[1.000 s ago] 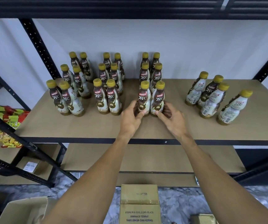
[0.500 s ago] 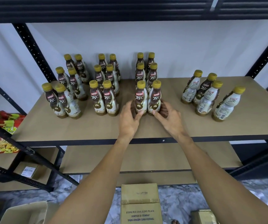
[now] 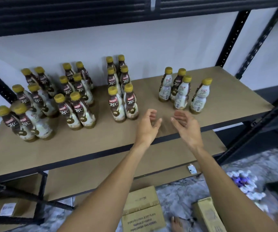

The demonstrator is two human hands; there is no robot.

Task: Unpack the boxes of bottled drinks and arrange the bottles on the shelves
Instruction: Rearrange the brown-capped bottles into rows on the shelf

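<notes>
We see 22 brown-and-cream plastic drink bottles with yellow caps [image 3: 77,106] standing upright on the tan fibreboard shelf [image 3: 101,144] of a black metal rack [image 3: 232,39]. 18 of them form 3 blocks, each 2 wide and 3 deep, across the left and middle. A looser cluster of 4 bottles [image 3: 181,92] stands apart to the right.

The left hand [image 3: 147,126] hovers just right of the front pair [image 3: 123,104] of the 3rd block, touching nothing, its fingers loosely curled. The right hand [image 3: 185,126] hangs beside it, palm turned leftward, fingers relaxed and slightly bent, holding nothing. Both are above the shelf's front edge, between the 3rd block and the cluster.

Below we see a lower shelf board [image 3: 151,166]. On the grey marbled floor [image 3: 176,195] lie a brown cardboard box [image 3: 143,210] with printed text and a second cardboard box [image 3: 207,215], with a bare foot [image 3: 176,223] between them.
</notes>
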